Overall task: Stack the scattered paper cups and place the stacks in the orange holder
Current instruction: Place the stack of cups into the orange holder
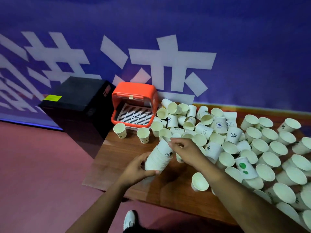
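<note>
we face a deep blue-violet fabric wall banner (235, 39) printed with big white block characters (168, 64); along its foot we see a thin glowing blue strip (25, 121) at the left and a dull orange-red band (260, 109) at the right. below lies a flat reddish-pink floor (42, 165), where a black box-shaped cabinet (75, 105) with a yellow-green sticker (52, 98) on top stands against the banner, just beside the end of a brown wood-grain table (124, 148). the light is dim and purple-tinted.
</note>
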{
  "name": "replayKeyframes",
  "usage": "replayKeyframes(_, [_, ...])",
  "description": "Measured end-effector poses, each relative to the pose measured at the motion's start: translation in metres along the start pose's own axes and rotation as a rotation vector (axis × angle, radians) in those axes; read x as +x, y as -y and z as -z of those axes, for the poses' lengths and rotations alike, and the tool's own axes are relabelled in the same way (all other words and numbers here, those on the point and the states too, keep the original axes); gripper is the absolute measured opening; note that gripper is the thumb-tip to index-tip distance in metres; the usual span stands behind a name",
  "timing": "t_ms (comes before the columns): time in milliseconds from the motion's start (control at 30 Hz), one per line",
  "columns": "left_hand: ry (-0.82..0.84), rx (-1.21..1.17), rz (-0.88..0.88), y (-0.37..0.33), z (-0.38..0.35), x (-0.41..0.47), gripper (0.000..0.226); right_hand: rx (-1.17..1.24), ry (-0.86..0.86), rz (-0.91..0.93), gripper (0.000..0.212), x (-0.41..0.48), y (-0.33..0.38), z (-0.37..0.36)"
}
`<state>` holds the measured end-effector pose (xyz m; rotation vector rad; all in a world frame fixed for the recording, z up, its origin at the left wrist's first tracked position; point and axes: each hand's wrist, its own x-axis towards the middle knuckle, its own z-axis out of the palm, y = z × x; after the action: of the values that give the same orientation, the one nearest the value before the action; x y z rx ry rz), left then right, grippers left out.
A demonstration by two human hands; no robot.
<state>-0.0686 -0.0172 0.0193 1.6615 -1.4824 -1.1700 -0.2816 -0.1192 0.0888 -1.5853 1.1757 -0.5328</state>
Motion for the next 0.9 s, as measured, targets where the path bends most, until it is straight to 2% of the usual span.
replayKeyframes(100, [-0.046, -0.040, -0.020, -0.004, 0.017, -0.002, 0.069, 0.001, 0.018, 0.054, 0.014, 0.007, 0.008, -0.022])
replayKeyframes(267, [-0.044, -0.081, -0.006, 0.011, 0.048, 0.002, 0.069, 0.120, 0.075, -0.028, 0.043, 0.031, 0.016, -0.062])
replayKeyframes(400, [-0.051, -0.132, -0.008, 0.022, 0.085, 0.022, 0.069, 0.076, 0.095, -0.063, 0.063, 0.067, 0.029, -0.087])
replayKeyframes(500, [-0.027, -0.144, -0.023, 0.031, 0.123, 0.046, 0.068, 0.210, 0.093, -0.071, 0.049, 0.095, 0.049, -0.105])
replayKeyframes(600, [-0.092, -0.209, -0.048, 0.038, 0.166, 0.076, 0.066, 0.452, -0.004, -0.106, 0.041, 0.127, 0.073, -0.119])
replayKeyframes(700, [-0.076, -0.300, -0.097, 0.044, 0.206, 0.108, 0.060, 0.652, -0.021, -0.159, 0.020, 0.158, 0.093, -0.133])
replayKeyframes(800, [-0.049, -0.260, -0.124, 0.058, 0.242, 0.138, 0.065, 0.683, 0.050, -0.140, 0.023, 0.191, 0.101, -0.154])
replayKeyframes(900, [-0.064, -0.177, -0.135, 0.075, 0.269, 0.164, 0.068, 0.650, 0.027, -0.115, 0.038, 0.219, 0.104, -0.169])
